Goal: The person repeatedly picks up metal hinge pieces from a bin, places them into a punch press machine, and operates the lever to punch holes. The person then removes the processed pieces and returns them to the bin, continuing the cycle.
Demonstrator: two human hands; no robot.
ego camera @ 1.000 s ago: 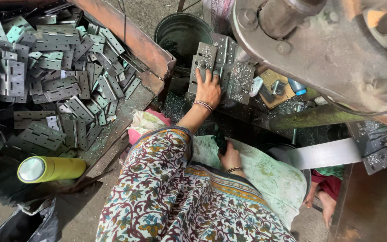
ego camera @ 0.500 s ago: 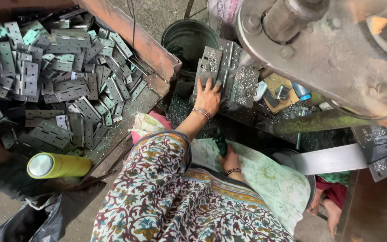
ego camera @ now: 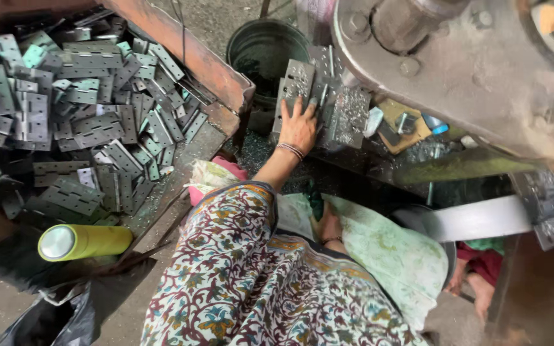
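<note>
Grey perforated metal hinge plates (ego camera: 318,96) stand stacked on edge at twelve o'clock, long axes upright; the left hand (ego camera: 299,125) presses on them, fingers spread flat. Right hand (ego camera: 329,225) rests in the lap, grip unclear

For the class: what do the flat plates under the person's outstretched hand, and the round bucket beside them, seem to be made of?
Plates: probably steel, dull grey with punched holes and thin, hard edges. Bucket: likely sheet metal, dark and grimy with a thin rolled rim. The left hand lies flat on the plates.

One yellow tube (ego camera: 84,241), one bucket (ego camera: 265,52), countless hinges (ego camera: 91,125)
</note>
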